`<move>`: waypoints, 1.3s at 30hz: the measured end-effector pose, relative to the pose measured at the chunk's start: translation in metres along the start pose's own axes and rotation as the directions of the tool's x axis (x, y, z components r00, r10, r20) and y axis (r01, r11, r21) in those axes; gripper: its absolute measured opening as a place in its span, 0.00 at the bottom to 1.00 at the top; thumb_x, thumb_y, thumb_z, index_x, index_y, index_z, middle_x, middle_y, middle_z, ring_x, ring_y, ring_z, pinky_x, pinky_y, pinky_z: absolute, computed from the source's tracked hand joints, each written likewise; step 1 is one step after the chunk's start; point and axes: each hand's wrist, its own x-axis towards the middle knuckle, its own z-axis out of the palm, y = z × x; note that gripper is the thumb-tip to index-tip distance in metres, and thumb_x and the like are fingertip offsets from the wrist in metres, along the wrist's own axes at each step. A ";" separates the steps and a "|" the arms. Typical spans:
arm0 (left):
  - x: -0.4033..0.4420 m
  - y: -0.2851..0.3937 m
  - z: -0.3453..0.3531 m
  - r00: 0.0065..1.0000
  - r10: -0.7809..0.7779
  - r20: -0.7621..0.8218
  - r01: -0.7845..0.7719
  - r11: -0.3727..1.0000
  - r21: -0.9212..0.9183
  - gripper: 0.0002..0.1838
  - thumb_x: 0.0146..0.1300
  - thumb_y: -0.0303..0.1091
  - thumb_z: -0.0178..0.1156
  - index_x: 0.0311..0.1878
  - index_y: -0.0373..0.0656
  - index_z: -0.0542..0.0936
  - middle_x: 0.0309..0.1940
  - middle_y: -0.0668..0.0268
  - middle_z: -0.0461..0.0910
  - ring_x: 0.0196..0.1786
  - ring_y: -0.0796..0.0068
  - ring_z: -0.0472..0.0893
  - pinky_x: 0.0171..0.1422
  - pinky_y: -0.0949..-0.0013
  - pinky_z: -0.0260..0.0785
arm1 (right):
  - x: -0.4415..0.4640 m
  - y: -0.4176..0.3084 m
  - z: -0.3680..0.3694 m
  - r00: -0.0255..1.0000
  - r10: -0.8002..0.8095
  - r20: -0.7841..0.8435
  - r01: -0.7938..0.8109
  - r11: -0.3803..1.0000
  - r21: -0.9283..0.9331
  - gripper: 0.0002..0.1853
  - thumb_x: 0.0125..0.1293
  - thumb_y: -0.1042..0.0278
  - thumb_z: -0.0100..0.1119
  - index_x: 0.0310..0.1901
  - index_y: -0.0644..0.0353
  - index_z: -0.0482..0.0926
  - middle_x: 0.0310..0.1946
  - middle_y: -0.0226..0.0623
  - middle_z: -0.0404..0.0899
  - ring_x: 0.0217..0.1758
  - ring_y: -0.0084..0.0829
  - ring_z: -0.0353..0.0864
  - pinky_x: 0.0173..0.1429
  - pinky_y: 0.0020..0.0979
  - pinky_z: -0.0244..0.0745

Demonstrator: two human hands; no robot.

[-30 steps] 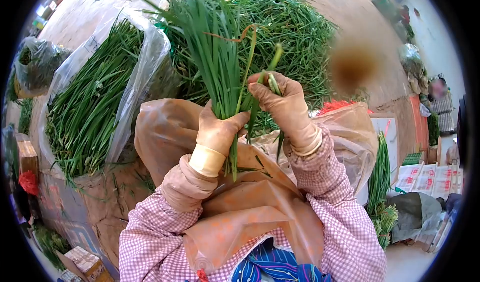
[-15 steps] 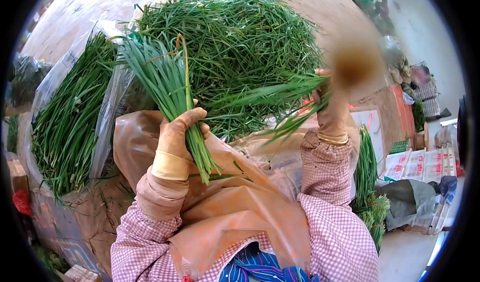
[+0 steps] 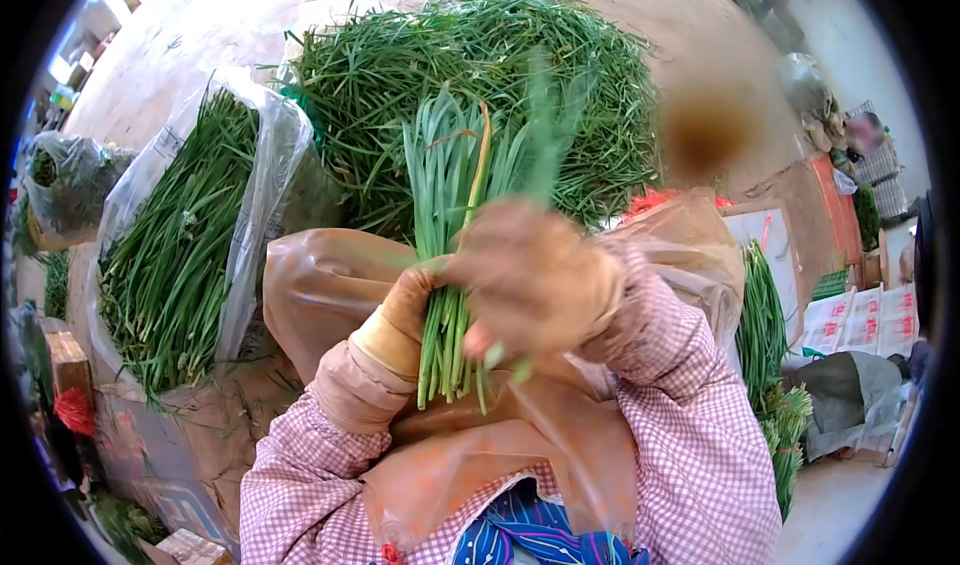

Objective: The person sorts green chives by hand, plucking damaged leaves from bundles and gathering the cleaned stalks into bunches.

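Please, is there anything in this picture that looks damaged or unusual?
Yes. One yellow-brown leaf stands out in the green bunch held in the left hand; it looks withered beside the green leaves. Also, a blurred brown patch covers part of the view at upper right; I cannot tell what it is.

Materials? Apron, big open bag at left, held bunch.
Apron: probably plastic sheet, semi-glossy; highlights along folds.
Bag: likely thin plastic film, translucent; crinkled, see-through edges.
Held bunch: plant leaves and stems, fairly matte; long green blades.
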 end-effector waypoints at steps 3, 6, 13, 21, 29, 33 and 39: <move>-0.005 -0.004 0.005 0.995 -0.003 -0.099 -0.006 0.995 -0.097 0.13 0.65 0.42 0.52 0.47 0.45 0.75 0.35 0.68 0.77 0.37 0.75 0.77 0.43 0.66 0.70 | -0.016 -0.021 0.022 0.997 -0.005 0.072 -0.007 0.986 0.168 0.14 0.61 0.59 0.57 0.38 0.60 0.68 0.45 0.48 0.74 0.46 0.47 0.76 0.46 0.49 0.75; -0.008 -0.007 0.017 0.990 0.016 -0.139 -0.036 0.989 -0.140 0.17 0.66 0.45 0.49 0.52 0.44 0.73 0.40 0.65 0.75 0.42 0.72 0.75 0.47 0.63 0.68 | -0.032 -0.036 0.024 0.983 0.021 0.184 -0.066 0.967 0.245 0.16 0.58 0.59 0.59 0.40 0.59 0.67 0.46 0.50 0.73 0.47 0.48 0.76 0.48 0.50 0.75; 0.000 -0.010 0.010 0.984 0.073 -0.160 -0.101 0.980 -0.172 0.18 0.63 0.40 0.55 0.53 0.43 0.74 0.39 0.61 0.78 0.37 0.71 0.77 0.41 0.66 0.74 | -0.056 -0.053 0.018 0.966 0.113 0.234 -0.140 0.985 0.102 0.14 0.54 0.60 0.61 0.38 0.54 0.70 0.51 0.44 0.74 0.53 0.48 0.75 0.56 0.52 0.70; 0.026 0.004 -0.011 0.829 0.454 -0.326 -0.446 0.889 0.104 0.15 0.59 0.31 0.61 0.49 0.43 0.74 0.34 0.62 0.79 0.38 0.65 0.81 0.42 0.63 0.77 | -0.066 -0.061 -0.027 0.692 0.707 0.149 -0.686 0.578 0.443 0.10 0.57 0.68 0.63 0.38 0.59 0.74 0.41 0.42 0.76 0.48 0.43 0.76 0.53 0.44 0.73; 0.036 0.001 -0.011 0.797 0.389 -0.462 -0.366 0.920 0.144 0.13 0.59 0.27 0.61 0.48 0.42 0.74 0.35 0.59 0.81 0.36 0.64 0.81 0.39 0.62 0.77 | -0.035 -0.059 -0.004 0.461 0.856 0.234 -0.887 0.445 0.120 0.11 0.62 0.63 0.61 0.41 0.61 0.76 0.31 0.40 0.78 0.34 0.33 0.79 0.38 0.29 0.74; 0.032 -0.001 -0.008 0.780 0.386 -0.494 -0.316 0.922 0.221 0.11 0.60 0.30 0.61 0.44 0.38 0.76 0.34 0.58 0.81 0.35 0.67 0.81 0.39 0.66 0.77 | -0.038 -0.062 0.016 0.466 0.819 0.336 -0.830 0.536 -0.155 0.11 0.58 0.65 0.62 0.40 0.60 0.77 0.27 0.45 0.78 0.29 0.42 0.79 0.32 0.35 0.73; 0.032 0.001 -0.008 0.758 0.377 -0.532 -0.320 0.926 0.199 0.20 0.59 0.25 0.60 0.56 0.44 0.72 0.37 0.64 0.78 0.37 0.66 0.81 0.41 0.61 0.79 | -0.038 -0.066 -0.009 0.297 0.781 0.549 -0.796 -0.115 0.595 0.05 0.59 0.69 0.63 0.33 0.61 0.78 0.22 0.29 0.77 0.22 0.20 0.75 0.27 0.22 0.71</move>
